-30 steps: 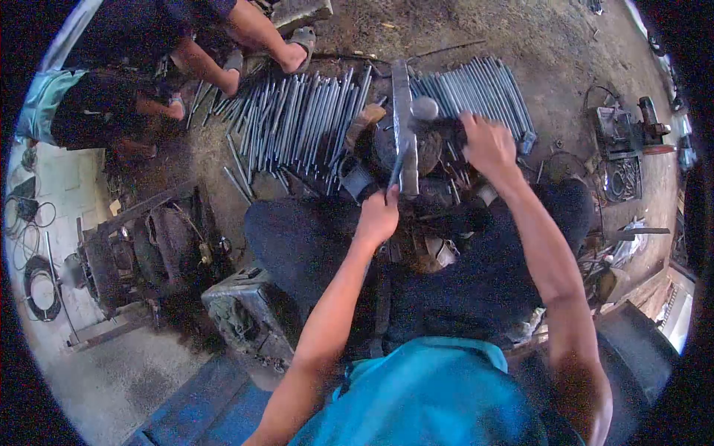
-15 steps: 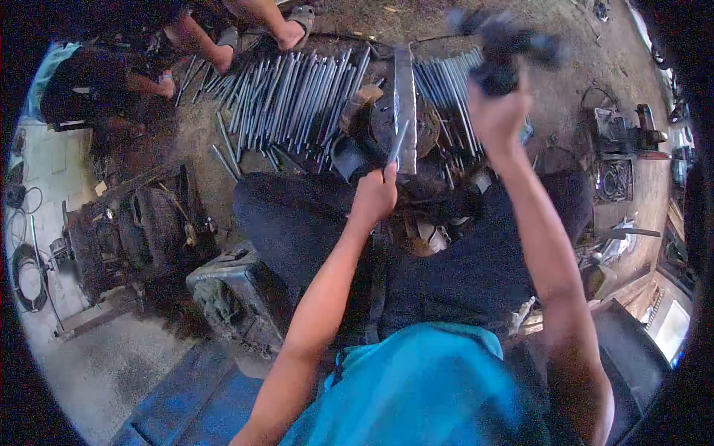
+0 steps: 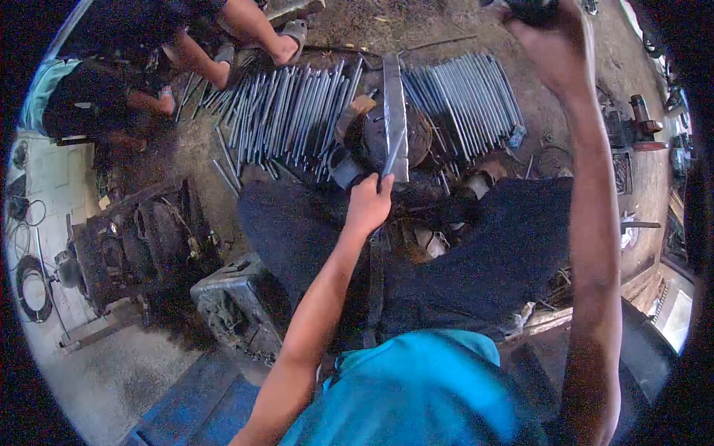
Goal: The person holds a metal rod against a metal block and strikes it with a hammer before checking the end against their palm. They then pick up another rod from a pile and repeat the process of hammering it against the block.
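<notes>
Your right hand (image 3: 554, 56) has risen outward, closed round a dark tool (image 3: 532, 11). Your left hand (image 3: 370, 204) firmly grips a metal rod (image 3: 393, 156) over the flat bar's (image 3: 393, 93) near end, apparently for support beneath.

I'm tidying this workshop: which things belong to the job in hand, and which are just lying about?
In the job:
metal rod, in the left hand
dark tool, in the right hand, partly cut off
flat metal bar
probably left rod pile and right rod pile

Apparently lying about:
reddish-disc tool
boxy metal object
</notes>
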The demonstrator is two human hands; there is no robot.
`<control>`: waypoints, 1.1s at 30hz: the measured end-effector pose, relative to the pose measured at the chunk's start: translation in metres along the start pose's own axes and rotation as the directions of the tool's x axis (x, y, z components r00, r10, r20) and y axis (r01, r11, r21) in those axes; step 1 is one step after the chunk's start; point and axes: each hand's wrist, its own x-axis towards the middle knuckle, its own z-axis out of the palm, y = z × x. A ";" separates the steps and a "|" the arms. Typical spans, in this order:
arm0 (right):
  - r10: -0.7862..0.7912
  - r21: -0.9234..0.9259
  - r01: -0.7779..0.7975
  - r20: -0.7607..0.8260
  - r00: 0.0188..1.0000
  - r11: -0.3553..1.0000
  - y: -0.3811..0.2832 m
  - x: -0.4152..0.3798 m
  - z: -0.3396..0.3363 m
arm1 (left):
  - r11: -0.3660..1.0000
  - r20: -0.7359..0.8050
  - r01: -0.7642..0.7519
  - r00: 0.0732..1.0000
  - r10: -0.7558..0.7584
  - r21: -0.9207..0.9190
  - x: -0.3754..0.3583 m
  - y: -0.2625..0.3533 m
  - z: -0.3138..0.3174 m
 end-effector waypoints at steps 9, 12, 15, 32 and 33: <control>0.654 -0.580 -0.343 0.497 0.570 0.739 0.083 -0.174 0.096 | 0.999 0.110 0.050 0.993 -0.048 -0.012 0.003 0.002 -0.002; 0.547 -0.404 -0.396 0.390 0.741 0.825 0.071 -0.159 0.080 | 0.999 0.068 0.035 0.997 -0.035 -0.002 -0.001 0.001 -0.004; 0.032 -0.304 0.062 0.295 0.955 0.951 0.048 -0.100 0.058 | 0.998 0.130 0.048 0.991 -0.041 -0.052 0.003 0.006 -0.006; 0.587 -0.408 -0.455 0.299 0.752 0.791 0.070 -0.177 0.119 | 0.945 0.263 0.299 0.930 -0.257 -0.134 0.010 0.010 -0.019; 0.592 -0.385 -0.469 0.321 0.739 0.795 0.074 -0.164 0.112 | 0.942 0.274 0.309 0.925 -0.265 -0.131 0.011 0.008 -0.017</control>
